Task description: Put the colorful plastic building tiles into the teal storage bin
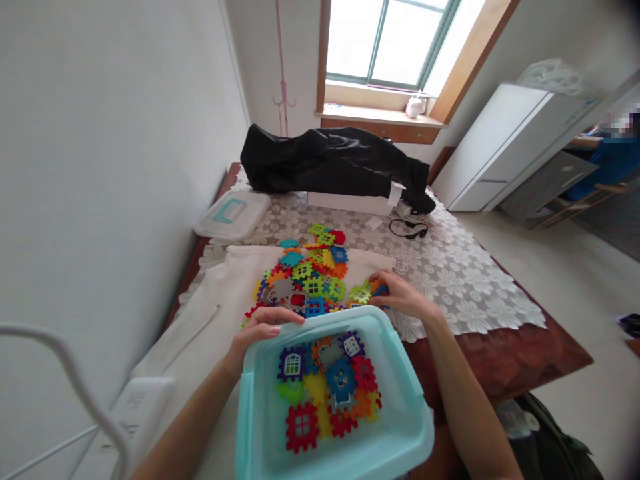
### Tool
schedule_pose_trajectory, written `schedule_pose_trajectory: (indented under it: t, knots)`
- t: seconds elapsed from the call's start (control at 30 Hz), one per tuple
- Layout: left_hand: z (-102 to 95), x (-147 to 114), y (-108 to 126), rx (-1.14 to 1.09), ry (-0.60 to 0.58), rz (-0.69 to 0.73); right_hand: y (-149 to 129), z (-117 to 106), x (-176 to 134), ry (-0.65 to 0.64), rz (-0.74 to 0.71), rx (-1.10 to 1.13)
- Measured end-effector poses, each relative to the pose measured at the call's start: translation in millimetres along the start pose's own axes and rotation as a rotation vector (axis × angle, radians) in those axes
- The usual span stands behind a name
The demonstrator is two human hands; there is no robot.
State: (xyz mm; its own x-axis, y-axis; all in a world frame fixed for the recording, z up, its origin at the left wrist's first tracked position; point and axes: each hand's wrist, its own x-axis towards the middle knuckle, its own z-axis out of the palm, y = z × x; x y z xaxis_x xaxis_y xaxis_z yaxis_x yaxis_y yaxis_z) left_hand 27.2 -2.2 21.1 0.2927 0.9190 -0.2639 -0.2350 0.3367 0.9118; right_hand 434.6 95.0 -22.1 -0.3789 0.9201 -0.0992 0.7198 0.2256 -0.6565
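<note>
A light blue plastic bin sits at the near edge of the table with several bright interlocking plastic tiles inside. My left hand grips its far left rim. My right hand rests on the table past the bin's far right corner, fingers closed around a few tiles at the edge of a loose pile of tiles spread on a white cloth.
The bin's clear lid lies at the table's far left. A black bag and a white box lie at the back, with a black cable near them. A wall runs along the left. White drawers stand right; a person sits beyond.
</note>
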Motion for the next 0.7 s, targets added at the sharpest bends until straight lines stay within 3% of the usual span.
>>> schedule_pose_trajectory:
  t: [0.2, 0.53, 0.6, 0.7]
  knots:
    - [-1.7, 0.4, -3.4, -0.016, 0.019, -0.02, 10.0, 7.6, 5.8, 0.005, 0.013, 0.116]
    - [7.3, -1.9, 6.5, 0.025, 0.062, -0.043, -4.3, 0.9, 6.6, 0.001, 0.054, 0.285]
    - [7.9, -2.3, 7.2, 0.022, 0.073, -0.043, -3.0, 0.7, 8.0, 0.044, 0.023, 0.302]
    - [6.2, -1.4, 4.6, 0.003, 0.072, -0.051, -2.0, -2.3, 12.5, 0.235, 0.054, 0.352]
